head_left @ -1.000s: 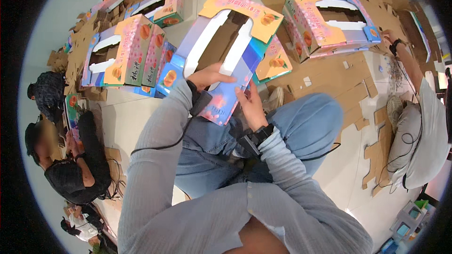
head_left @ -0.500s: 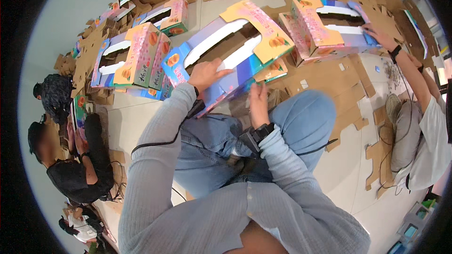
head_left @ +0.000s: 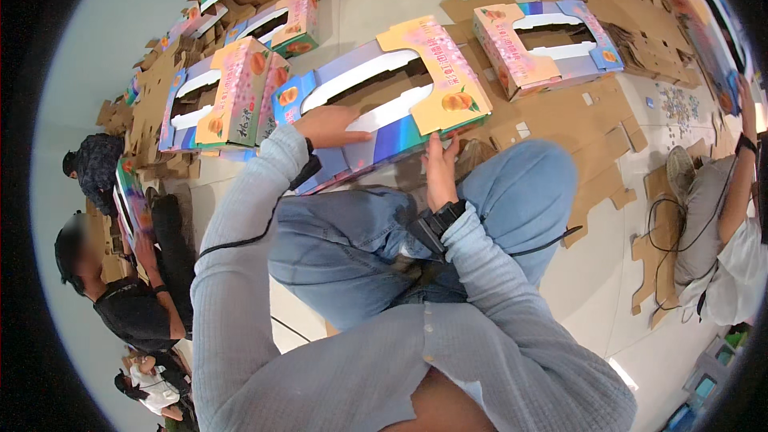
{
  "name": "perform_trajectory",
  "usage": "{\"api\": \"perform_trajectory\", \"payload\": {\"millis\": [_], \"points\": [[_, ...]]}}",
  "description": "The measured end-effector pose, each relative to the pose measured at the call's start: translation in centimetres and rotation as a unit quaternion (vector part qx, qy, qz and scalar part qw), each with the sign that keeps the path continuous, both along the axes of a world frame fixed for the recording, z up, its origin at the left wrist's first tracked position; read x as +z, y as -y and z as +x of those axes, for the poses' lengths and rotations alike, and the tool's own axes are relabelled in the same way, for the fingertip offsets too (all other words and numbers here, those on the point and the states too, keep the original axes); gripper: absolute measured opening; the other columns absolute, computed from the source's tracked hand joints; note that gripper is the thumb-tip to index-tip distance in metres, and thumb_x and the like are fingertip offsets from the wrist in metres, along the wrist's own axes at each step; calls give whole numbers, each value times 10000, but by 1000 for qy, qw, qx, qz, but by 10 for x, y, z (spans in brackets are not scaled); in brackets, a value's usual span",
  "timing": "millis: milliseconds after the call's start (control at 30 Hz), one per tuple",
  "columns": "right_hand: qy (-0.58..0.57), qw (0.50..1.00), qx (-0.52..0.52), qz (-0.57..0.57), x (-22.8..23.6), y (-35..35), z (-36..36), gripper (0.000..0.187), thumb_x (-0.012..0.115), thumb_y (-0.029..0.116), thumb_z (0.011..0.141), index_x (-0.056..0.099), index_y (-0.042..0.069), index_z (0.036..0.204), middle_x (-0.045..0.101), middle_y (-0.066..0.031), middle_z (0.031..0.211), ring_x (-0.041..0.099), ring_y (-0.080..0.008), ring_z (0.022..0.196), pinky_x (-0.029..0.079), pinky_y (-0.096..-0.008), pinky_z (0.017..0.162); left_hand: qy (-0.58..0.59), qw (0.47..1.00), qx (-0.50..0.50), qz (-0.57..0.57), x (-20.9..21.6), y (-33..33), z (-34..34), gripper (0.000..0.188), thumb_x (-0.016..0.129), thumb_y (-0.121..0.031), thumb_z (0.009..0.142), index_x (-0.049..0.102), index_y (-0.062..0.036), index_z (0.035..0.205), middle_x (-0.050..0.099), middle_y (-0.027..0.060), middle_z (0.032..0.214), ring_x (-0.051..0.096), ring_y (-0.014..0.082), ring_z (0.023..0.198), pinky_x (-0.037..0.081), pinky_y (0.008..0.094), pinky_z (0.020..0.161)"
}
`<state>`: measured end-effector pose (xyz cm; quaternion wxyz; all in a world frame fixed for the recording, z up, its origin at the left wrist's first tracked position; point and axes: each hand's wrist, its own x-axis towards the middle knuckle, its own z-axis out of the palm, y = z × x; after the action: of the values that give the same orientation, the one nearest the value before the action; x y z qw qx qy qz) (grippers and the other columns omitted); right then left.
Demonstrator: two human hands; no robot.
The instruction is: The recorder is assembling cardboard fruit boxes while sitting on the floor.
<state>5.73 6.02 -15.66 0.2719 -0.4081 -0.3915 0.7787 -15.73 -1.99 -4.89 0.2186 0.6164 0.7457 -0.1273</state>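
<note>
Overlapping a carton [head_left: 400, 110], the left hand [head_left: 330, 126] (palm hidden) partly hides it.

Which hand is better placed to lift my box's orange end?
Probably the right hand: it's at the box's near edge beside that end, while the left hand lies nearer the blue end.

Here's your carton [head_left: 396, 112], smooth printed card with a soft sheen, its inner wall [head_left: 376, 84] plain matt brown! Flattened cardboard [head_left: 560, 132] looks dull and raw, while the tiled floor [head_left: 576, 312] gleams smooth. You're in a finely ribbed cloth shirt [head_left: 360, 368], matt denim jeans [head_left: 352, 248], black plastic-looking wrist unit [head_left: 436, 228].
</note>
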Motion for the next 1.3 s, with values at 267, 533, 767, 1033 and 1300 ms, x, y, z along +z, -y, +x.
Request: {"api": "perform_trajectory", "payload": {"millis": [267, 533, 767, 1033, 1300], "points": [[-27, 999, -28, -15, 16, 3, 0, 847, 507, 401, 951, 1, -48, 1460, 388, -181, 1357, 390, -246, 1232, 277, -322, 1049, 530, 708, 359, 299, -28, -63, 51, 611, 615, -461, 876, 528, 37, 1219, 568, 106, 1203, 505, 196, 1142, 396, 313, 974], [-35, 999, -15, -23, 8, 5, 0, 887, 552, 485, 918, 15, 62, 1483, 308, -148, 1439, 356, -227, 1282, 301, -404, 1046, 207, 924, 156, 282, -40, -70, 61, 716, 688, -476, 787, 490, 53, 1227, 550, 229, 1178, 534, 296, 1120, 411, 334, 958], [0, 1000, -21, 13, -15, 0, -7, 880, 572, 472, 914, 30, 60, 1472, 384, -154, 1377, 406, -244, 1214, 353, -416, 996, 301, 931, 153, 139, -28, -83, 45, 836, 763, -494, 705, 428, 64, 1232, 561, 228, 1136, 558, 303, 1079, 435, 343, 912], [-23, 1000, -9, 1, -18, -2, -4, 878, 589, 486, 900, 46, 96, 1469, 377, -160, 1362, 398, -251, 1216, 362, -472, 970, 254, 949, 163, 87, -27, -93, 41, 897, 802, -521, 629, 452, 87, 1188, 576, 235, 1103, 572, 320, 1045, 440, 339, 897], [-69, 995, -48, -55, 4, 2, 0, 796, 612, 250, 929, 59, 17, 1452, 391, -165, 1328, 438, -206, 1165, 360, -318, 983, 351, 922, 146, -78, -33, -116, 20, 766, 807, -452, 675, 559, 85, 1162, 617, 170, 1133, 564, 232, 1053, 417, 291, 907]]}}
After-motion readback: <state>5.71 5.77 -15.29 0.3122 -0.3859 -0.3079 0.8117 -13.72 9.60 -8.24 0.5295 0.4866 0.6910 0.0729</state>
